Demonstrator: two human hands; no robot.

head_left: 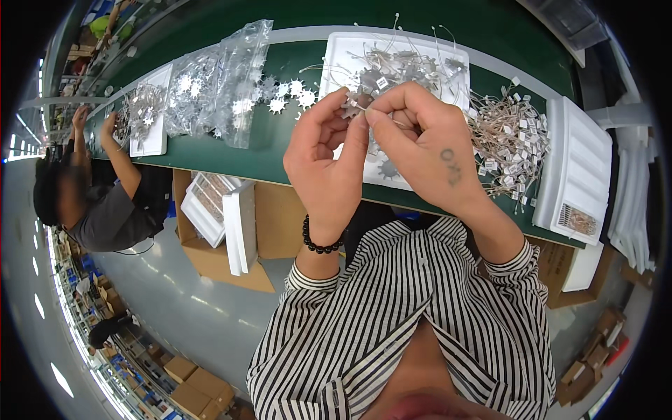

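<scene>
My left hand (327, 162) and my right hand (420, 143) are raised together over the green table (280, 150). Between their fingertips they pinch a small silver snowflake-shaped ornament (352, 105) and a thin string. The left thumb and forefinger hold the ornament; the right fingers grip the string beside it. Behind the hands lies a white tray (343, 56) piled with strung ornaments and tags. Loose silver snowflakes (288, 94) lie on the table to the left of the hands.
Clear plastic bags of ornaments (220, 84) and another white tray (155, 133) stand further left. A heap of tagged strings (507, 143) and stacked white trays (575, 171) are at right. A seated person (105, 199) works at left. Cardboard boxes (231, 252) sit under the table.
</scene>
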